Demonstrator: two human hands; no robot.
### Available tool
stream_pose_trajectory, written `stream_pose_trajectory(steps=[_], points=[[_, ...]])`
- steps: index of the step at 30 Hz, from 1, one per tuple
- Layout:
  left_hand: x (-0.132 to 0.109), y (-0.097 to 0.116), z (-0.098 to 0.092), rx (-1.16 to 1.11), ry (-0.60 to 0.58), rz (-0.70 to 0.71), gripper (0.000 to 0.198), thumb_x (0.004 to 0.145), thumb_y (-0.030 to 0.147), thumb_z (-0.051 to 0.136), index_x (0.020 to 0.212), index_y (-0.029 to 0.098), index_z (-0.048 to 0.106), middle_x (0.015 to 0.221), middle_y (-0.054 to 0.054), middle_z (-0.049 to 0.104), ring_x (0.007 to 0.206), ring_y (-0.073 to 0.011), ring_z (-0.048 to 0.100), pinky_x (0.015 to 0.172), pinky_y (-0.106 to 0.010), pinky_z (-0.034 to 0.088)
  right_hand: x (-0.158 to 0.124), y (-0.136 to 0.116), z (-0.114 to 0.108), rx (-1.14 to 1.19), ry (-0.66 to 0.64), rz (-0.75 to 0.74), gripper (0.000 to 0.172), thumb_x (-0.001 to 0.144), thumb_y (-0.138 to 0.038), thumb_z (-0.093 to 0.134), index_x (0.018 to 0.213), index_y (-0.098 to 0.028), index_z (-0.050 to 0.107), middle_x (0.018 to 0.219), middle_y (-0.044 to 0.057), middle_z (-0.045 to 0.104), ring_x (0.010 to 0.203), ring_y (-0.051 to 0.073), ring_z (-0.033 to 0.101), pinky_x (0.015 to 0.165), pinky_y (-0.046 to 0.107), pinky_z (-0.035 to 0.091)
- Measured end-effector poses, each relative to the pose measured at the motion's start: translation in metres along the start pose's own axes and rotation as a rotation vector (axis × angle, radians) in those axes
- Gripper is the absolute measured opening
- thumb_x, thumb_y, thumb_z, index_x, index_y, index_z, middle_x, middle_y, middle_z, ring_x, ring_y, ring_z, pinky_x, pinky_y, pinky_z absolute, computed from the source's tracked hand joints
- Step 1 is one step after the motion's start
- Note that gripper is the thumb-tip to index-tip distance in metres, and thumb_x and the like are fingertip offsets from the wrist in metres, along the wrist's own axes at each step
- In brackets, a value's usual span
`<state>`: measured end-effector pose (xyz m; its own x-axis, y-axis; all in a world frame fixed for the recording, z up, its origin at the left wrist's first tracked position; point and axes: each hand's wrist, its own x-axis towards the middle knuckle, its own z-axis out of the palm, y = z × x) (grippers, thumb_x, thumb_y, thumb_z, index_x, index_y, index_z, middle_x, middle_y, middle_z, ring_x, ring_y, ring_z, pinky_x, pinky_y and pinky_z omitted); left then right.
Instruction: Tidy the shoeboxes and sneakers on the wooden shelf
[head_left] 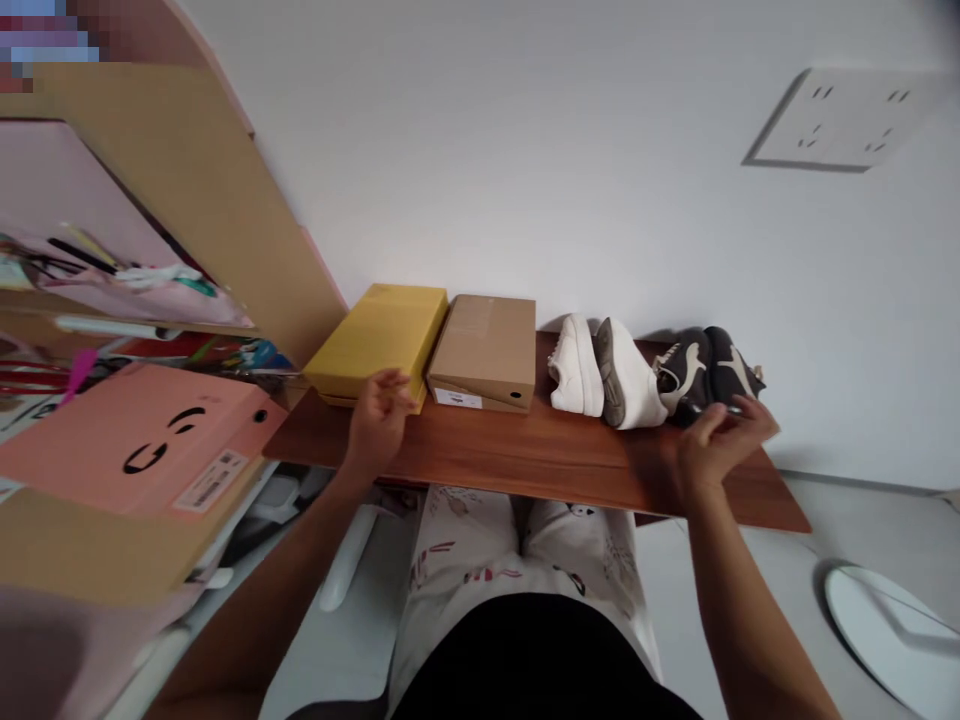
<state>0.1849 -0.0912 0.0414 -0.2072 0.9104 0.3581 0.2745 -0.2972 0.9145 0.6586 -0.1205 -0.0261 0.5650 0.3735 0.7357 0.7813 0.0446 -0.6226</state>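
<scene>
A brown wooden shelf [525, 455] runs along the white wall. On it, from left to right, stand a yellow shoebox [379, 340], a plain cardboard shoebox [487, 350], a pair of white sneakers [604, 370] and a pair of dark sneakers with pale stripes [709, 370]. My left hand [379, 420] hovers with loosely curled, parted fingers at the front corner of the yellow box and holds nothing. My right hand [720, 440] rests its fingers on the heel end of the dark sneakers; how firmly it grips them is unclear.
A pink shoebox [142, 440] with black marks lies on a low stack at the left, beside a cluttered pink shelf unit [112, 280]. A round white object [892, 630] lies on the floor at the lower right. A wall socket plate [847, 120] is above.
</scene>
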Motion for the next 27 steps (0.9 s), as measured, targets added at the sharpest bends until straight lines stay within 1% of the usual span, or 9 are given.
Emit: stream_pose_trajectory(steps=[2,5,7,9,12,17,23,25,27], points=[[0.011,-0.009,-0.026,-0.020,0.126,0.015,0.038,0.085,0.036,0.066,0.115,0.017,0.054,0.111,-0.009,0.066,0.069,-0.0095,0.066,0.065,-0.024,0.055,-0.023,-0.062,0.015,0.034,-0.197,-0.096,0.044,0.097,-0.044,0.042,0.126,-0.013,0.053,0.130,0.023,0.049,0.122,0.034,0.048,0.094,0.054,0.048],[0.020,-0.019,-0.051,-0.083,0.272,0.020,0.038,0.085,0.036,0.067,0.114,0.018,0.052,0.108,-0.007,0.065,0.066,-0.0080,0.064,0.061,-0.021,0.053,-0.053,-0.155,0.058,0.040,-0.580,-0.315,0.040,0.095,-0.046,0.049,0.122,-0.019,0.062,0.136,0.019,0.051,0.130,0.035,0.045,0.108,0.059,0.036],[0.021,-0.022,-0.058,-0.116,0.322,0.001,0.040,0.084,0.039,0.067,0.114,0.019,0.050,0.107,-0.006,0.064,0.065,-0.0072,0.063,0.058,-0.020,0.052,-0.065,-0.203,0.096,0.028,-0.751,-0.436,0.049,0.092,-0.053,0.054,0.129,-0.022,0.061,0.148,0.016,0.046,0.141,0.040,0.032,0.113,0.065,0.025],[0.019,-0.023,-0.062,-0.130,0.328,-0.023,0.043,0.082,0.042,0.067,0.113,0.019,0.049,0.106,-0.006,0.064,0.066,-0.0076,0.064,0.056,-0.019,0.052,-0.072,-0.232,0.129,-0.028,-0.869,-0.460,0.068,0.086,-0.067,0.057,0.139,-0.025,0.055,0.154,0.014,0.041,0.147,0.046,0.019,0.113,0.072,0.014],[0.015,-0.026,-0.063,-0.149,0.303,-0.060,0.044,0.080,0.043,0.067,0.112,0.020,0.048,0.107,-0.006,0.065,0.067,-0.0083,0.065,0.054,-0.018,0.051,-0.078,-0.240,0.158,-0.099,-0.964,-0.402,0.088,0.079,-0.083,0.051,0.144,-0.024,0.051,0.155,0.017,0.041,0.147,0.049,0.018,0.111,0.077,0.010],[0.010,-0.037,-0.062,-0.186,0.307,-0.160,0.042,0.080,0.040,0.066,0.113,0.021,0.048,0.111,-0.006,0.065,0.064,-0.0063,0.064,0.054,-0.017,0.049,-0.078,-0.217,0.160,-0.105,-0.949,-0.378,0.092,0.074,-0.085,0.056,0.144,-0.026,0.052,0.156,0.016,0.041,0.146,0.051,0.018,0.109,0.078,0.007],[0.014,-0.046,-0.070,-0.171,0.340,-0.179,0.042,0.079,0.038,0.068,0.114,0.019,0.052,0.112,-0.008,0.065,0.077,-0.0097,0.066,0.060,-0.018,0.050,-0.067,-0.235,0.136,0.005,-0.896,-0.370,0.082,0.079,-0.073,0.063,0.142,-0.023,0.054,0.157,0.016,0.040,0.147,0.048,0.021,0.113,0.075,0.008],[0.020,-0.052,-0.082,-0.123,0.414,-0.173,0.042,0.079,0.039,0.069,0.113,0.019,0.054,0.113,-0.008,0.065,0.087,-0.0124,0.066,0.066,-0.020,0.051,-0.077,-0.250,0.118,0.183,-0.835,-0.379,0.068,0.086,-0.065,0.060,0.138,-0.022,0.057,0.153,0.015,0.045,0.146,0.041,0.030,0.117,0.068,0.015],[0.028,-0.061,-0.095,-0.066,0.495,-0.200,0.040,0.081,0.041,0.068,0.112,0.019,0.056,0.115,-0.008,0.065,0.096,-0.0149,0.064,0.074,-0.023,0.051,-0.098,-0.265,0.103,0.401,-0.853,-0.325,0.050,0.093,-0.054,0.054,0.131,-0.021,0.061,0.142,0.014,0.056,0.136,0.032,0.047,0.116,0.056,0.030]])
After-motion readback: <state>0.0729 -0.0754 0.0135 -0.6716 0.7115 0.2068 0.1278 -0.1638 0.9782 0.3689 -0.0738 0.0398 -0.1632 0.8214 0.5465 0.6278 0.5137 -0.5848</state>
